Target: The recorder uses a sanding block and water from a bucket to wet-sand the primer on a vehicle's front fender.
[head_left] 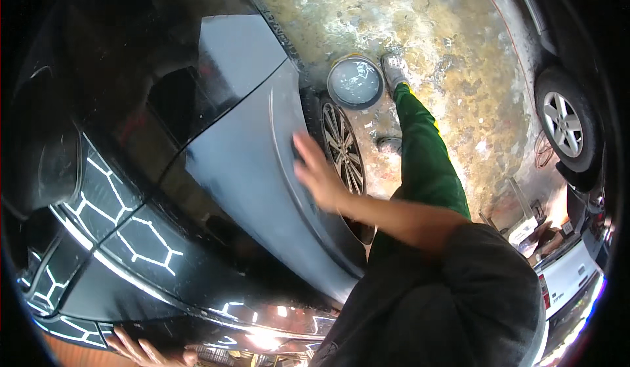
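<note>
From here the grey panel (243,154) looks smooth and matt; left of it the black bodywork (154,232) gleams, glossy; right of it, a metal-looking wheel (342,147) and rough, blotchy floor (453,52).

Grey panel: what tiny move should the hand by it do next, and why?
Maybe slide the right hand slightly along the grey panel: its fingers look spread and empty at the edge near the wheel, and grey surface stretches away on both sides.

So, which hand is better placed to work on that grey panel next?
Probably the right: the right hand is at the grey panel, fingers spread, though blur hides whether it touches. The left hand is farther off, by the black bodywork.
</note>
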Demonstrator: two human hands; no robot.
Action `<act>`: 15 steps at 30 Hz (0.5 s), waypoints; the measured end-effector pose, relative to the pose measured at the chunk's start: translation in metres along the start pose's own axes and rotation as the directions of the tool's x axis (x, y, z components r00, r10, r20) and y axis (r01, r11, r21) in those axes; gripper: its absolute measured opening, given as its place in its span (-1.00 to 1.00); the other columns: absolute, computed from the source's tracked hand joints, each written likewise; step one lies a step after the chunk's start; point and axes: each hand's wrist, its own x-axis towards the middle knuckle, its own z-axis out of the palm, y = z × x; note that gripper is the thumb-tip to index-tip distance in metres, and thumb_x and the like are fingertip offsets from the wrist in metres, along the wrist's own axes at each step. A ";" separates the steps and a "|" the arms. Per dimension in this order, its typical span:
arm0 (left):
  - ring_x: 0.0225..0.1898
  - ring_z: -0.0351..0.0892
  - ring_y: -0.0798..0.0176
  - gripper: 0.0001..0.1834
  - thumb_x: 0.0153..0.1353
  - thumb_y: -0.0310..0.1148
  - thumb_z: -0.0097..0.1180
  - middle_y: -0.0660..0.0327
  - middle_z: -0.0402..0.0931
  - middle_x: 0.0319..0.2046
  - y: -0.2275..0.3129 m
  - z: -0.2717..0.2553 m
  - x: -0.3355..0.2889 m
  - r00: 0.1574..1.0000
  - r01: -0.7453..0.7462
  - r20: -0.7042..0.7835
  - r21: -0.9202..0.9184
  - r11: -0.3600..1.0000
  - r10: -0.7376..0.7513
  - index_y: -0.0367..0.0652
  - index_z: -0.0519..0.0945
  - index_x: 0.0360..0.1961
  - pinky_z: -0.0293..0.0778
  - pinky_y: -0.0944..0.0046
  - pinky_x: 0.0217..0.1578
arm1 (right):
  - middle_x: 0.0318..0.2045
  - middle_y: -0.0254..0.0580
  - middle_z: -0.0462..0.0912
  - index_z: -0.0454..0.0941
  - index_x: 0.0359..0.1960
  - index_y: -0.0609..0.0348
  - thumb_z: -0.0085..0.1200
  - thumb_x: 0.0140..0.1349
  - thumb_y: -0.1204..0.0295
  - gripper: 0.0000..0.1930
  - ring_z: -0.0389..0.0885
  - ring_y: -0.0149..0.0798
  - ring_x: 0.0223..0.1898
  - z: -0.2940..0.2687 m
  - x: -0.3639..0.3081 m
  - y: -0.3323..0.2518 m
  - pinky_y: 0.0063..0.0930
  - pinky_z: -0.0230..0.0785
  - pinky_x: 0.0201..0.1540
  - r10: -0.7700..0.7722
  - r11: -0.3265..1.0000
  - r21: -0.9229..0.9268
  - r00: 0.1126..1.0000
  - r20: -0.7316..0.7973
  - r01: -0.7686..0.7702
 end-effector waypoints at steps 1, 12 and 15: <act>0.48 0.05 -0.48 -0.02 0.35 0.46 -0.40 -0.34 0.17 0.43 0.001 0.000 0.002 1.000 0.021 -0.001 0.065 0.998 -0.021 0.00 0.08 0.57 -0.10 -0.56 0.39 | 0.56 0.16 0.00 0.03 0.54 0.24 -0.12 0.53 0.19 -0.33 -0.09 0.05 0.59 -0.011 0.056 0.015 -0.13 -0.23 0.59 0.037 0.999 0.036 0.998 -0.060 -0.035; 0.46 0.10 -0.50 -0.06 0.37 0.41 -0.36 -0.38 0.20 0.40 -0.005 0.006 0.004 0.998 -0.023 -0.063 -0.007 1.000 0.023 -0.06 0.15 0.54 -0.04 -0.57 0.36 | 0.55 0.15 0.03 0.07 0.54 0.24 -0.13 0.54 0.23 -0.37 -0.12 0.06 0.60 0.005 -0.027 -0.028 -0.05 -0.24 0.59 -0.132 0.991 -0.011 0.991 -0.004 0.132; 0.44 0.13 -0.52 -0.07 0.39 0.37 -0.35 -0.38 0.20 0.40 -0.003 0.006 0.010 0.997 -0.040 -0.069 -0.025 0.999 0.039 -0.10 0.15 0.54 0.00 -0.58 0.35 | 0.55 0.17 0.04 0.08 0.53 0.26 -0.15 0.54 0.21 -0.37 -0.04 0.05 0.58 -0.009 0.053 -0.005 -0.08 -0.19 0.58 -0.028 1.000 -0.007 0.998 -0.053 0.028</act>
